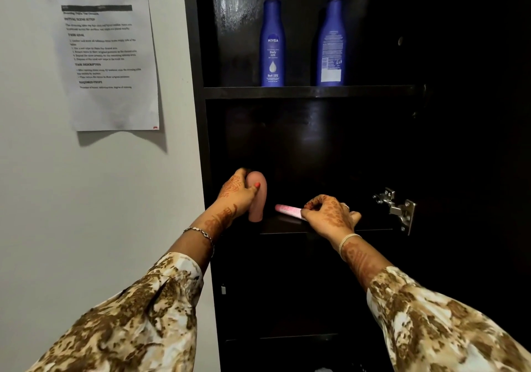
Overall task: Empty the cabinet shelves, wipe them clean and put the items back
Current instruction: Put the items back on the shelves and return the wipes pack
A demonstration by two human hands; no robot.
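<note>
A dark cabinet stands open in front of me. On its upper shelf (pixel 310 91) stand two blue lotion bottles, one (pixel 272 46) facing front and one (pixel 330 43) with its back label showing. At the left end of the lower shelf (pixel 373 229), my left hand (pixel 237 193) grips an upright beige-pink tube (pixel 257 199). My right hand (pixel 330 213) pinches one end of a slim pink tube (pixel 288 210) that lies sideways just above that shelf.
A printed instruction sheet (pixel 106 58) is taped to the grey wall left of the cabinet. A metal door hinge (pixel 398 209) sticks out on the cabinet's right side. Lower compartments are dark, and their contents cannot be made out.
</note>
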